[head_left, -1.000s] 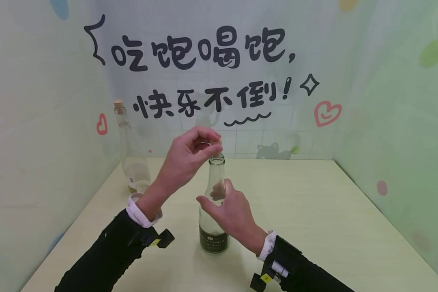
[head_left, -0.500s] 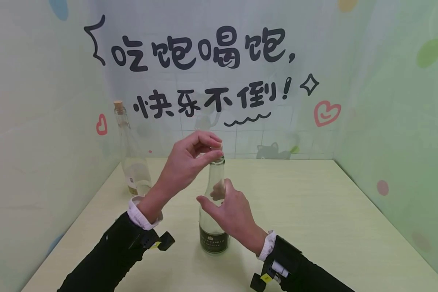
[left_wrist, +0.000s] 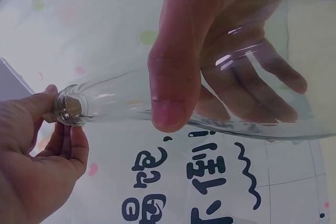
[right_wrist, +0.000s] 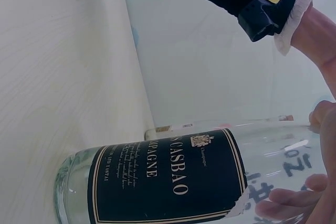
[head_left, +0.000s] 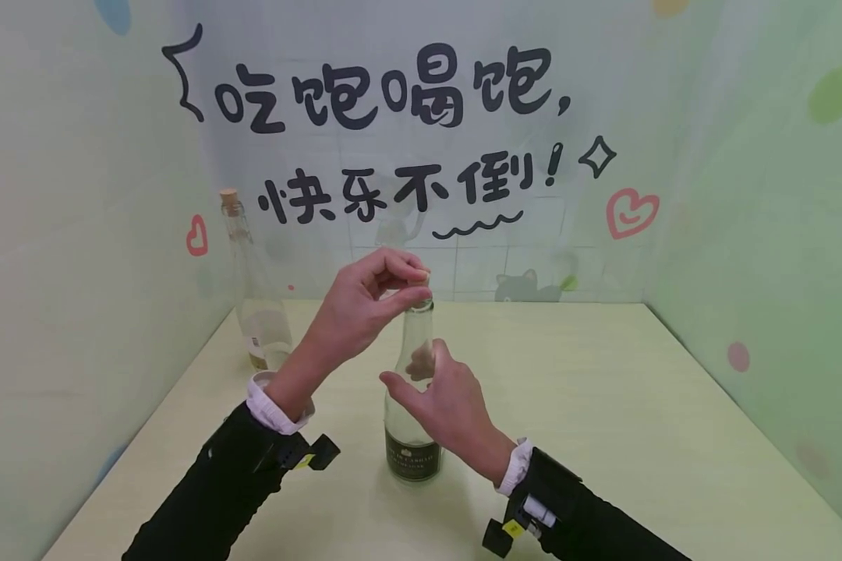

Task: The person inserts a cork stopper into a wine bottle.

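Observation:
A clear glass bottle with a dark label stands upright on the table in the head view. My right hand holds it around the body, the thumb on the near side and the other fingers showing through the glass. At the mouth, my left hand pinches a cork between thumb and fingers. The left wrist view shows the cork seated inside the bottle's neck, with the left hand at its outer end. From the head view, the fingers mostly hide the cork.
Behind my left forearm, at the table's left side, a second clear bottle stands with a cork in its top. Printed partition walls enclose the pale wooden table on the left, back and right.
My left hand has come down slightly with the cork, which now sits lower at the bottle's mouth. The right hand keeps its hold on the bottle. The head view has shifted a little.

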The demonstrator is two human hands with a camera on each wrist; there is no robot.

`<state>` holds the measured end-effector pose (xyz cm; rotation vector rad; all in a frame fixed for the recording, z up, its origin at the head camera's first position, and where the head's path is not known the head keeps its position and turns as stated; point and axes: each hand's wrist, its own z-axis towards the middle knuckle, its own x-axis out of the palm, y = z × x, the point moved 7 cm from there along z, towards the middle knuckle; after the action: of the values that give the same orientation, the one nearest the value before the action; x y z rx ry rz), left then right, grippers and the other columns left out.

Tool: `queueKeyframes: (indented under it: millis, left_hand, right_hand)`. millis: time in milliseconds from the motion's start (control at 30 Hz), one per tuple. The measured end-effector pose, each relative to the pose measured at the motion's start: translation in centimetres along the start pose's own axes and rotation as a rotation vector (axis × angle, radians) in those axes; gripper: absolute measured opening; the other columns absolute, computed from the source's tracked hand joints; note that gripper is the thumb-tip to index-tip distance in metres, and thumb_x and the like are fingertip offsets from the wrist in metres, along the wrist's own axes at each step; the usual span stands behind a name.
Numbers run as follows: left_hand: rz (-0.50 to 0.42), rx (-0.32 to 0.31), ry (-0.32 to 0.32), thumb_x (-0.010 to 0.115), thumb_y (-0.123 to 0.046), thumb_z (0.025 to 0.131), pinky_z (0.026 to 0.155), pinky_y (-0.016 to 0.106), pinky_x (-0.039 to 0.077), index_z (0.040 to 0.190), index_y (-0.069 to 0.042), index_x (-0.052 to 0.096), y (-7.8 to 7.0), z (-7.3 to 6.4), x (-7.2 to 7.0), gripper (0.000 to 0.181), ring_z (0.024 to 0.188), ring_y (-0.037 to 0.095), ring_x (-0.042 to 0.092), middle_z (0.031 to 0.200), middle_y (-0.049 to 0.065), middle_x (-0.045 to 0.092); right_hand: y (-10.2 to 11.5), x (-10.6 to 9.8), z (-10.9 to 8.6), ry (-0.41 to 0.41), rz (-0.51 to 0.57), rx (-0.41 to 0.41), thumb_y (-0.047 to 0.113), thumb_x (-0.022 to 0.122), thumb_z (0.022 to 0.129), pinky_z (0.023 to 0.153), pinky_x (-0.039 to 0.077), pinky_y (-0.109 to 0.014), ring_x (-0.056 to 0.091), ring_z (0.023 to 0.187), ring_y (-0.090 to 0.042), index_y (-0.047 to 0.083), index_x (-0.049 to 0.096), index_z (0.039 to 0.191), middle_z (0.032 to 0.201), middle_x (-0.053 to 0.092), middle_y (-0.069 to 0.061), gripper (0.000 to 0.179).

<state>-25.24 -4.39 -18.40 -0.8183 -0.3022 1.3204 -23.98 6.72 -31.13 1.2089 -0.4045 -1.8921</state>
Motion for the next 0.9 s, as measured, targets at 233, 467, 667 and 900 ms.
queueKeyframes:
  millis: [233, 467, 667, 900]
  left_hand:
    - [-0.011, -0.016, 0.004, 0.07, -0.006, 0.084, 0.088, 0.034, 0.05, 0.098, 0.002, 0.062, 0.12, -0.16, 0.1, 0.018, 0.096, 0.02, 0.062, 0.105, 0.008, 0.061]
    - [-0.022, -0.012, -0.006, 0.07, -0.005, 0.084, 0.083, 0.031, 0.05, 0.097, 0.002, 0.061, 0.14, -0.28, 0.16, 0.017, 0.092, 0.021, 0.061, 0.103, 0.008, 0.06]
    - [0.007, 0.001, -0.016, 0.069, -0.005, 0.086, 0.079, 0.029, 0.049, 0.097, 0.001, 0.06, 0.14, -0.31, 0.17, 0.015, 0.092, 0.02, 0.059, 0.102, 0.006, 0.06]
    - [0.038, -0.022, -0.016, 0.069, -0.007, 0.086, 0.08, 0.031, 0.05, 0.098, -0.001, 0.061, 0.11, -0.21, 0.23, 0.016, 0.091, 0.017, 0.061, 0.1, 0.005, 0.062]
  right_hand:
    - [-0.06, 0.1, -0.07, 0.007, 0.012, 0.004, 0.064, 0.057, 0.084, 0.066, 0.051, -0.027, 0.066, 0.084, -0.013, 0.01, 0.051, 0.107, 0.098, 0.068, 0.001, 0.059]
    - [-0.07, 0.15, -0.07, -0.007, 0.017, -0.008, 0.063, 0.058, 0.084, 0.065, 0.051, -0.027, 0.066, 0.083, -0.014, 0.01, 0.051, 0.106, 0.098, 0.069, -0.002, 0.058]
    - [0.04, 0.16, 0.02, -0.017, 0.015, -0.025, 0.061, 0.059, 0.084, 0.064, 0.051, -0.026, 0.067, 0.083, -0.014, 0.01, 0.051, 0.104, 0.095, 0.068, 0.001, 0.056]
    - [0.04, 0.09, 0.02, -0.013, 0.008, -0.013, 0.063, 0.058, 0.084, 0.065, 0.051, -0.024, 0.064, 0.082, -0.008, 0.011, 0.051, 0.106, 0.098, 0.068, 0.0, 0.057]
